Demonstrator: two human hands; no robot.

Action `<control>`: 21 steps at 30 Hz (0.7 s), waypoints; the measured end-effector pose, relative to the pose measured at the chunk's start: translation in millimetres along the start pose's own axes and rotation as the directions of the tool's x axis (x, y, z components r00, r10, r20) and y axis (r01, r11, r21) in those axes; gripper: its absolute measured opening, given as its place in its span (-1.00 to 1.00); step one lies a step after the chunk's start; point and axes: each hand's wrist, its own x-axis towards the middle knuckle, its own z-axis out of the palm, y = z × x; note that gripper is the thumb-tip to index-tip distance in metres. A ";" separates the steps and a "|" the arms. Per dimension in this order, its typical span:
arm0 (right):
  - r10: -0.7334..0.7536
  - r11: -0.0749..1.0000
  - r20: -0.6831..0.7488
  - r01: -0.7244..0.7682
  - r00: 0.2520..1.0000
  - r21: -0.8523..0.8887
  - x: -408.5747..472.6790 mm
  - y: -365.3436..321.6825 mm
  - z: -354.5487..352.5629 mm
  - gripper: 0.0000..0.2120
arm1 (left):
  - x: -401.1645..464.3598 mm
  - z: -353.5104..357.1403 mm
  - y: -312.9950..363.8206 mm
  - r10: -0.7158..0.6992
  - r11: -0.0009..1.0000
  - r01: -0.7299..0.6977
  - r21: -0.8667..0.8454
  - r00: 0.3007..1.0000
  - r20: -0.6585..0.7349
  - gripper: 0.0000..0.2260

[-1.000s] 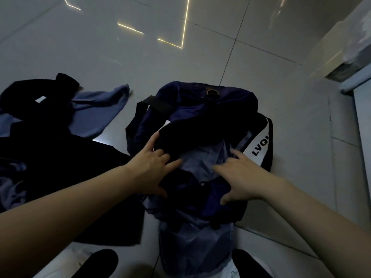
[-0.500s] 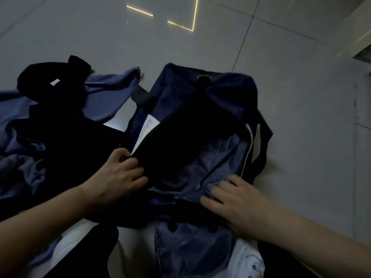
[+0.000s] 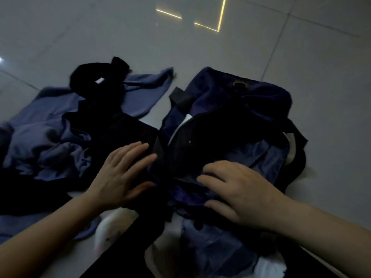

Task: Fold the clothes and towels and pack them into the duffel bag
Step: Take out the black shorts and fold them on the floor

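Note:
A navy duffel bag (image 3: 261,101) lies open on the tiled floor, its dark mouth facing me and blue lining showing inside. My right hand (image 3: 236,189) rests on the bag's near rim with fingers curled over the fabric edge. My left hand (image 3: 122,173) hovers with straight, spread fingers over a black garment (image 3: 124,133) just left of the bag. Behind and left of it lies a heap of blue clothes (image 3: 46,137) and another black piece (image 3: 94,77).
A black strap (image 3: 180,97) crosses the bag's left side. A white cloth (image 3: 112,229) lies by my knees, near the bottom middle. Grey floor tiles (image 3: 301,57) stretch beyond and to the right of the bag.
My left hand let go of the bag's left edge and spread flat over the black garment. My right hand stayed at the near rim. The view swung left.

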 end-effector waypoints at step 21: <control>0.410 0.816 0.675 0.084 0.614 -0.572 95.7 45.6 50.1 -0.46 | 20.7 30.2 -40.6 -0.828 0.514 0.845 0.149 0.443 0.343 -0.15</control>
